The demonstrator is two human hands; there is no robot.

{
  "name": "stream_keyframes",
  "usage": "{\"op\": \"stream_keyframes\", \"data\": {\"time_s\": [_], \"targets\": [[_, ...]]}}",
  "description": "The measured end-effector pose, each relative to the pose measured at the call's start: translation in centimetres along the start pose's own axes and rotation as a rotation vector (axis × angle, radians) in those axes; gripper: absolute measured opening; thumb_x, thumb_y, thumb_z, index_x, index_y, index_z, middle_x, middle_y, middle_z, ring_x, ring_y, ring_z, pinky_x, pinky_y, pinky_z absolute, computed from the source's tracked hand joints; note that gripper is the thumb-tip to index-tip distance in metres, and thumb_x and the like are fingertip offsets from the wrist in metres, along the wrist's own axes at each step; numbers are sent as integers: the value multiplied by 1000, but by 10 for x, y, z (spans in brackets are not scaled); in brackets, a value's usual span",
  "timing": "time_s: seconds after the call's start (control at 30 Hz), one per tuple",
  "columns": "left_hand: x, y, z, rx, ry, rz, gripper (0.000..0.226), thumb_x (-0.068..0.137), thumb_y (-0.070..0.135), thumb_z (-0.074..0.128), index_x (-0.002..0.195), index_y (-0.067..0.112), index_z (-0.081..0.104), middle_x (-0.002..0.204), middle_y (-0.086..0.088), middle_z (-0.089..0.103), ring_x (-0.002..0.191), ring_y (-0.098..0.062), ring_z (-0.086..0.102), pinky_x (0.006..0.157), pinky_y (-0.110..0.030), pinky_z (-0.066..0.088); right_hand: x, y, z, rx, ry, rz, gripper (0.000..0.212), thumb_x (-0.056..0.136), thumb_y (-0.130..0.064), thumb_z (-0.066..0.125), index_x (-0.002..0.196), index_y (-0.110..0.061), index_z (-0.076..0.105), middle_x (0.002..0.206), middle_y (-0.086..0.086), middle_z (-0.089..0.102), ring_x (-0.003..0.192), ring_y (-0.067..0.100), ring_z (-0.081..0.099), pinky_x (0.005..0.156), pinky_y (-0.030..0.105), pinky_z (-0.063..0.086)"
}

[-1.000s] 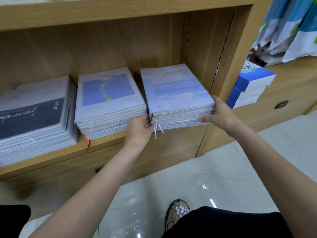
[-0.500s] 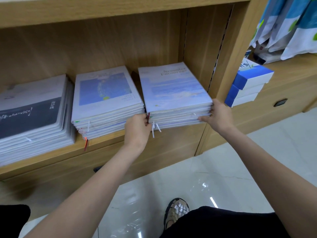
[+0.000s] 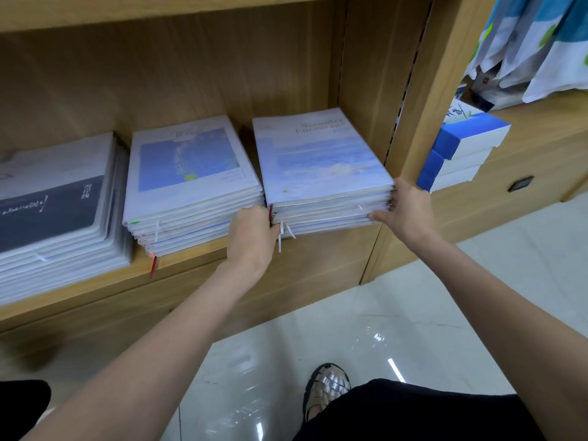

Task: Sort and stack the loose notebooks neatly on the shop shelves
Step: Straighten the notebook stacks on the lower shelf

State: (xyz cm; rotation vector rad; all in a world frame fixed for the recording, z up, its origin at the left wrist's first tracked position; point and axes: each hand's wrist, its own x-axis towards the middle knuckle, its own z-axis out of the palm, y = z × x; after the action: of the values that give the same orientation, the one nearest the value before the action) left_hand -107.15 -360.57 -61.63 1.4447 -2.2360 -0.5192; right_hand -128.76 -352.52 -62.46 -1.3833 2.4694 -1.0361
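Note:
Three stacks of wrapped notebooks lie on a wooden shelf (image 3: pixel 318 253). The right stack (image 3: pixel 318 163) has a pale blue sky cover and sits against the shelf's side wall. My left hand (image 3: pixel 251 237) grips its front left corner, fingers curled round the lower notebooks. My right hand (image 3: pixel 404 211) holds its front right corner, thumb along the front edge and fingers round the side. The middle stack (image 3: pixel 187 170) has a blue picture cover and its lower notebooks are skewed forward. The left stack (image 3: pixel 54 205) has a grey and dark cover.
A wooden upright (image 3: pixel 416 90) bounds the shelf on the right. Beyond it, blue and white boxes (image 3: pixel 461 151) are piled on a lower counter, with printed cloth (image 3: pixel 541 43) hanging above. Below is a glossy tiled floor (image 3: pixel 413 313) and my sandalled foot (image 3: pixel 327 386).
Both hands stay on the right stack's front corners. The stack has slid slightly back and looks squarer; my right thumb now lies along its front edge.

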Motion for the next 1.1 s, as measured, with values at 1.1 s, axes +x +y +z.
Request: {"op": "stream_keyframes", "data": {"time_s": [1.1], "targets": [[-6,-2,-19,-107,168,195,34,94,16,53,128,9,56,101,-12,71,93,-25,65,87,-33,47,-4,-12,-15,286,-70,-23,64,85,-30,65,141,-11,40,128,5,54,116,22,52,100,39,44]]}}
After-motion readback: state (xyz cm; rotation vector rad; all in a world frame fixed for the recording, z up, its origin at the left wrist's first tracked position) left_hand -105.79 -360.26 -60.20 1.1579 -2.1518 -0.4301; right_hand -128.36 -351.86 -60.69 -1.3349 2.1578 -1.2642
